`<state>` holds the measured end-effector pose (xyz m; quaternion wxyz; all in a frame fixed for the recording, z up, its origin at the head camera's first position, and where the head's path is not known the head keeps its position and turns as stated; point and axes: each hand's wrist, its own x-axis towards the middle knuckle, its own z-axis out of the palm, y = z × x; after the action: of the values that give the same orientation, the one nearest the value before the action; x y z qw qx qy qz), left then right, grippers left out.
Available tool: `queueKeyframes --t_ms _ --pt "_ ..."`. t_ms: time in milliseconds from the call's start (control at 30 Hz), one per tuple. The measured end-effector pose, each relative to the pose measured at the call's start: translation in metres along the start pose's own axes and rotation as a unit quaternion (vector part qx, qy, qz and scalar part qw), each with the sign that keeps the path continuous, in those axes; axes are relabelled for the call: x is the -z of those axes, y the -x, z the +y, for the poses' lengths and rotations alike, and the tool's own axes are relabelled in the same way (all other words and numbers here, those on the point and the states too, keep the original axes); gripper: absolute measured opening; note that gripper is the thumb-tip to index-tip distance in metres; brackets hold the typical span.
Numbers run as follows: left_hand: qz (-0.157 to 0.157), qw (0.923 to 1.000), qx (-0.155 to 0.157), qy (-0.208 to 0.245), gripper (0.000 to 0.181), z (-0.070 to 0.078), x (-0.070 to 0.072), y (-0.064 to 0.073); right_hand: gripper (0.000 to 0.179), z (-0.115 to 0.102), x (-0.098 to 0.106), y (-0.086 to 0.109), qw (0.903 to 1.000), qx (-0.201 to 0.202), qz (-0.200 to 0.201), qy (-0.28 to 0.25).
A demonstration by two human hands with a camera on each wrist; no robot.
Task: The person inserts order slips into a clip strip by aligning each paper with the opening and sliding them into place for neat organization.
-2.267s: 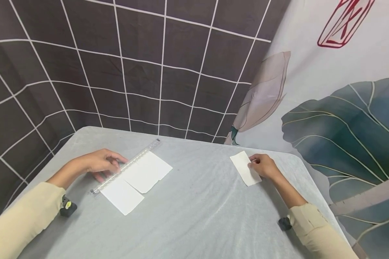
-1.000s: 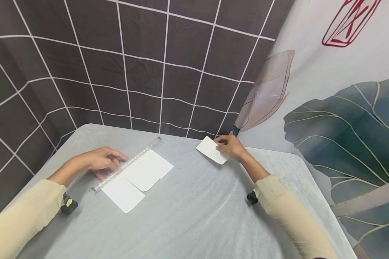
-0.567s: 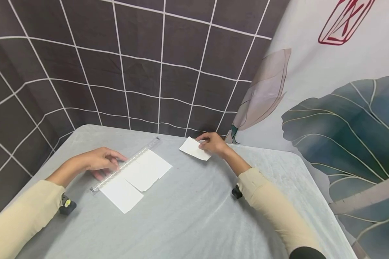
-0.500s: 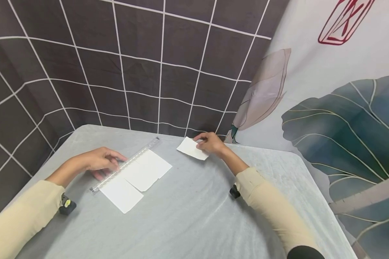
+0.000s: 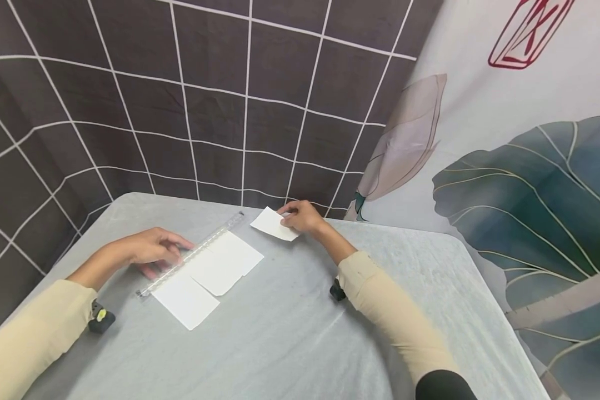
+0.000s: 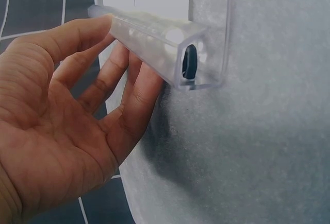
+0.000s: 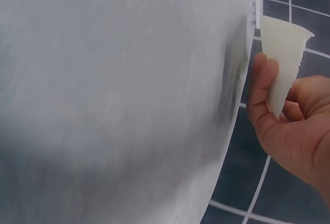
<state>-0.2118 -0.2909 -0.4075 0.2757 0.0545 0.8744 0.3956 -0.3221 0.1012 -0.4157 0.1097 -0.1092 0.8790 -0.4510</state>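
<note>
My left hand (image 5: 152,249) grips a long clear plastic ticket rail (image 5: 195,254) by its back side. In the left wrist view the fingers curl against the rail (image 6: 149,38), whose near end shows a dark oval plug and pale round shapes inside. Two white paper slips, a larger one (image 5: 227,261) and a smaller one (image 5: 187,303), sit with their upper edges at the rail, side by side and touching or overlapping. Between thumb and fingers my right hand (image 5: 304,216) pinches another white paper slip (image 5: 271,223), near the rail's far end. That slip (image 7: 282,49) bends slightly in the right wrist view.
A pale grey cloth covers the table (image 5: 290,333). Dark cloth with a white grid (image 5: 210,122) hangs behind its far edge, and a leaf-printed cloth (image 5: 510,205) hangs to the right.
My right hand has carried its paper slip leftward across the table's far side, turning it, to near the rail's far end. The left hand and rail have stayed in place.
</note>
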Motion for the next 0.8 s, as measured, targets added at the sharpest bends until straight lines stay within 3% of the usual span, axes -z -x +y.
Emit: queueKeyframes --t_ms 367,800 --pt "-0.001 1.0 0.008 0.003 0.065 -0.004 0.001 0.002 0.032 -0.013 -0.03 -0.012 0.9998 -0.004 -0.017 -0.001" --pt "-0.002 1.0 0.003 0.001 0.064 -0.001 0.0 0.0 0.034 -0.016 -0.037 -0.02 0.9991 -0.026 -0.01 0.032"
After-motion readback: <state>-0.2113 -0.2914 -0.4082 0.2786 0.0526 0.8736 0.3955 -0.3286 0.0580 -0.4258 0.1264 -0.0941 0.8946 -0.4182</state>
